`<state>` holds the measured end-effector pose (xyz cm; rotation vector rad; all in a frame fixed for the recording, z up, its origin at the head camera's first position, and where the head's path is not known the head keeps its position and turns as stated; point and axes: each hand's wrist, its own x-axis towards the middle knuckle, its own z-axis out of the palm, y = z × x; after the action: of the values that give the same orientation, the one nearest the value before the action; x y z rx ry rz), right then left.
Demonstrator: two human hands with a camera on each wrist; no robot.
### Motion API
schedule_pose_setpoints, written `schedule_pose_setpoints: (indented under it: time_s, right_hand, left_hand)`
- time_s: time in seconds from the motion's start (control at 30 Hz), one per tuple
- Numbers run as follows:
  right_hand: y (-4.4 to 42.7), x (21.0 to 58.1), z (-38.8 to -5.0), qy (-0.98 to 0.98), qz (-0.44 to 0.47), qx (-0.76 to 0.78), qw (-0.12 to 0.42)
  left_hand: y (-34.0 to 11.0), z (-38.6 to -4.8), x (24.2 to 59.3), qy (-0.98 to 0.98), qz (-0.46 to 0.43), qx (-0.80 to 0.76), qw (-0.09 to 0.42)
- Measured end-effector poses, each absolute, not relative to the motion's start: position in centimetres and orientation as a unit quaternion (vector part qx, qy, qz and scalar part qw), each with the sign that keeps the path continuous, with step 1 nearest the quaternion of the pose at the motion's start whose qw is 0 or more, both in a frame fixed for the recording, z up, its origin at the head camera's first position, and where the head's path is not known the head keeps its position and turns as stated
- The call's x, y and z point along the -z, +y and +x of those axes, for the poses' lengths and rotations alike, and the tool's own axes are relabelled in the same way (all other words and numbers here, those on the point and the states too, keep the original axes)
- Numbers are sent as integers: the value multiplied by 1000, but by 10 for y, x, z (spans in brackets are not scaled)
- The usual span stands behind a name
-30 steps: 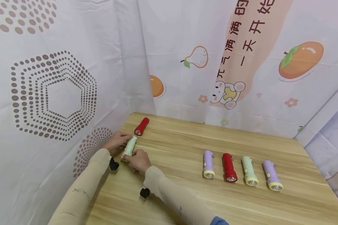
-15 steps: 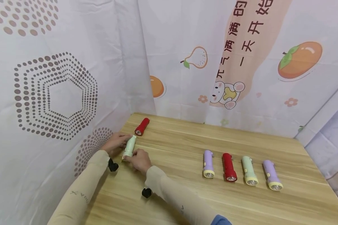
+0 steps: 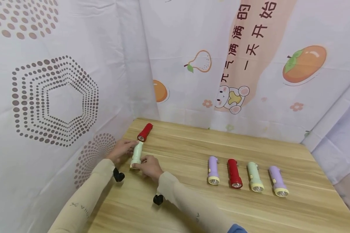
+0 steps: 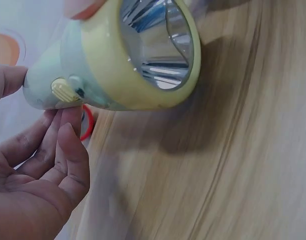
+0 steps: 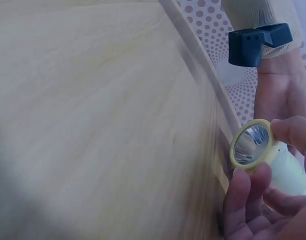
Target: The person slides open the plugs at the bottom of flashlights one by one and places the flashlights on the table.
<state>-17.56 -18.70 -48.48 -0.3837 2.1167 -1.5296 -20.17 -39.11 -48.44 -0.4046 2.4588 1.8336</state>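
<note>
A pale green flashlight (image 3: 137,153) with a cream-yellow head ring lies at the left of the table, its lens toward me. My left hand (image 3: 123,149) pinches its tail end between thumb and fingers; in the left wrist view the slide switch (image 4: 65,90) faces that hand. At the lens end, my right hand (image 3: 149,166) grips the yellow rim (image 5: 265,165) between thumb and fingertips. The flashlight appears slightly raised in the left wrist view, with a shadow below. Just behind its tail lies a red flashlight (image 3: 145,132).
Several flashlights stand in a row to the right: purple (image 3: 213,170), red (image 3: 235,173), pale green (image 3: 255,176) and another purple one (image 3: 278,181). They lie on a wooden table (image 3: 186,194). Printed curtains hang along the left side (image 3: 110,81) and the back (image 3: 180,38).
Both hands have shifted a little to the right with the pale green flashlight, which now lies a bit straighter toward me. The head view has turned slightly. The other flashlights stay in place.
</note>
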Motion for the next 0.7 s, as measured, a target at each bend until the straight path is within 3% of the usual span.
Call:
schedule_pose_setpoints:
  time_s: [0.7]
  right_hand:
    - [-111, 476, -176, 790, -177, 535, 242]
  left_hand:
    - [-332, -195, 479, 736, -111, -666, 47]
